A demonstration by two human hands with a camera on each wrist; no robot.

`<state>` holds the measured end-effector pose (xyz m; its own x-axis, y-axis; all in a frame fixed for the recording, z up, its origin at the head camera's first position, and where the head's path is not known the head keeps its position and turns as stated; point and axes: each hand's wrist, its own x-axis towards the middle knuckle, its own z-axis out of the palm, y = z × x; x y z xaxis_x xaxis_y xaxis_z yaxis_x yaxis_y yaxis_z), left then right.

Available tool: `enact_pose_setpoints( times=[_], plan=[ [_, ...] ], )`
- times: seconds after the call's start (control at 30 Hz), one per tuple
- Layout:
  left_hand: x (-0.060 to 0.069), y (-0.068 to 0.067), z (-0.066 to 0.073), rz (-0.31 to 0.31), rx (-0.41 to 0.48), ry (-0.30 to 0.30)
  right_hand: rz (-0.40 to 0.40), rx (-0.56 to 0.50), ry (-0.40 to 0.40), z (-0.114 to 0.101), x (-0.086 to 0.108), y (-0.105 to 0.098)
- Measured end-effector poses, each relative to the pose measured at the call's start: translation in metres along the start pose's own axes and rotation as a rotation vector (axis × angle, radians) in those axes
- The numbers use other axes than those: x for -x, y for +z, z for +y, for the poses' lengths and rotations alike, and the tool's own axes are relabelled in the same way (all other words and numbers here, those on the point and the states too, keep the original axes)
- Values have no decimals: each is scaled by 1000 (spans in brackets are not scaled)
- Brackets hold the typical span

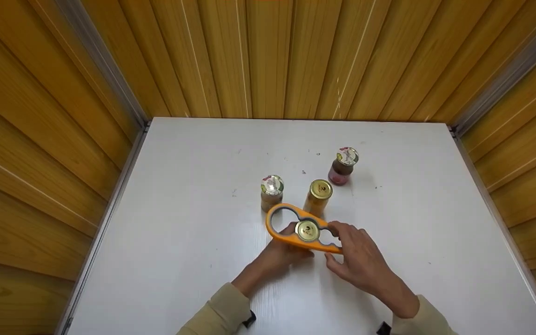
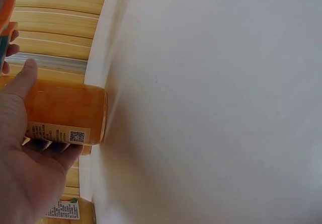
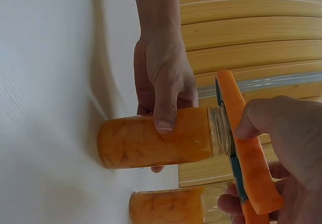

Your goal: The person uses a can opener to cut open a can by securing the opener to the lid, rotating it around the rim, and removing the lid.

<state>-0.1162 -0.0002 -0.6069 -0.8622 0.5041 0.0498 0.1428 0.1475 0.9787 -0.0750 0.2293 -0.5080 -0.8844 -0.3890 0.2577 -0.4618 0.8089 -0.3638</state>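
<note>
My left hand [image 1: 277, 258] grips a glass jar of orange contents [image 3: 156, 139], fingers around its body, as the right wrist view shows. The jar's gold lid [image 1: 307, 231] sits within the orange opener [image 1: 275, 236], between its two arms. With thumb and fingers my right hand [image 1: 363, 260] holds the opener by its handle end, to the right of the lid. In the left wrist view the held jar [image 2: 68, 108] shows a label with a square code. Behind it is another gold-lidded jar [image 1: 318, 197].
A jar with a patterned lid [image 1: 271, 191] stands left of the second gold-lidded jar. A darker jar with pink at its bottom [image 1: 341, 168] stands further back on the right. Wood-patterned panels [image 1: 268, 60] border the white table [image 1: 179, 195] at the back and sides.
</note>
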Motion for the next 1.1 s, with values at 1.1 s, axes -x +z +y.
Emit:
enact_pose_setpoints(
  times=[1.1],
  plan=[
    [9,59,6,539,-510,-10,37,339,98,-47,-12,27]
  ],
)
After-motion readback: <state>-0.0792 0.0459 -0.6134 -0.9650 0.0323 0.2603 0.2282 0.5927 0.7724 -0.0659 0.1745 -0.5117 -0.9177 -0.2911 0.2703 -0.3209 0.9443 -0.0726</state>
